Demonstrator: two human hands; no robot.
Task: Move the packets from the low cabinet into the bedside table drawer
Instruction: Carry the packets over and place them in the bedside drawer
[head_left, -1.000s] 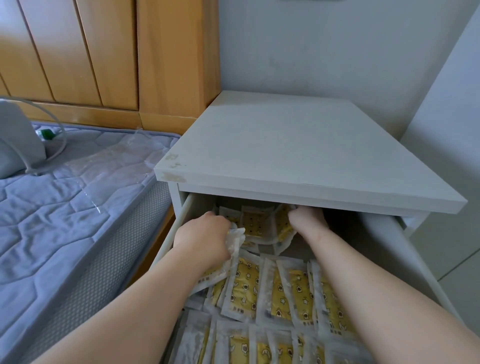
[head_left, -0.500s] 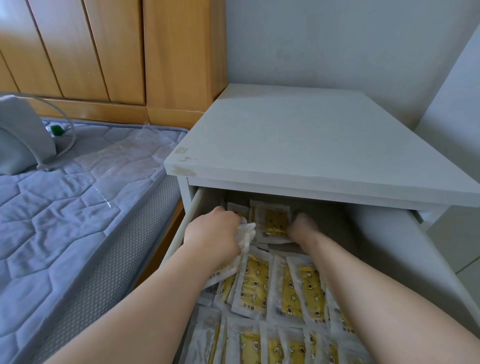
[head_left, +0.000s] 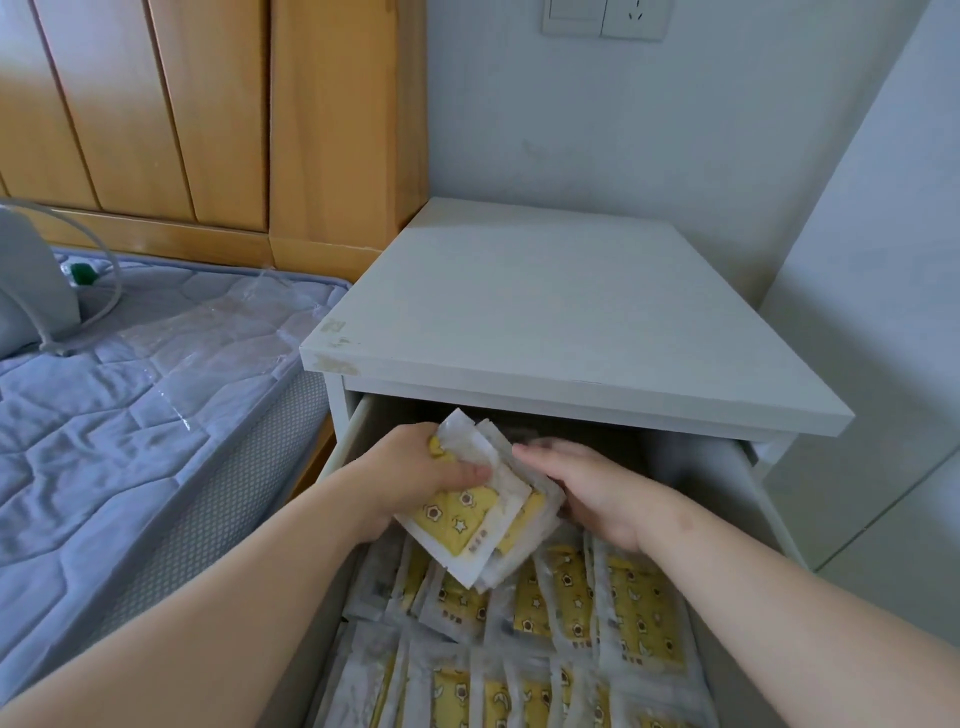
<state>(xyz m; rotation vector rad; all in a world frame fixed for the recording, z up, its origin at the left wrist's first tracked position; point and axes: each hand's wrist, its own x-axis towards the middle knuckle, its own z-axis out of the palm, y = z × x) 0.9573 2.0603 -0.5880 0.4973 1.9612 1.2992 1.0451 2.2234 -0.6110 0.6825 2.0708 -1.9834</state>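
From the head view, the only one I have, my left hand has its grip closed around a loose stack of packets, thumb pressed on the top one, held above the back half of the open drawer of the bedside table. My right hand lies open against the stack's right side, fingers straight and steadying rather than clamping. More packets already lie in overlapping rows toward the drawer's front edge. The risk I judge likeliest is the stack fanning apart: the wrappers look slick and only one thumb pins them, so lower ones could slide out crooked onto the rows. Raised near the table's front lip, the top corner could also catch there, or a stray packet could fall past the drawer's left wall toward the bed.
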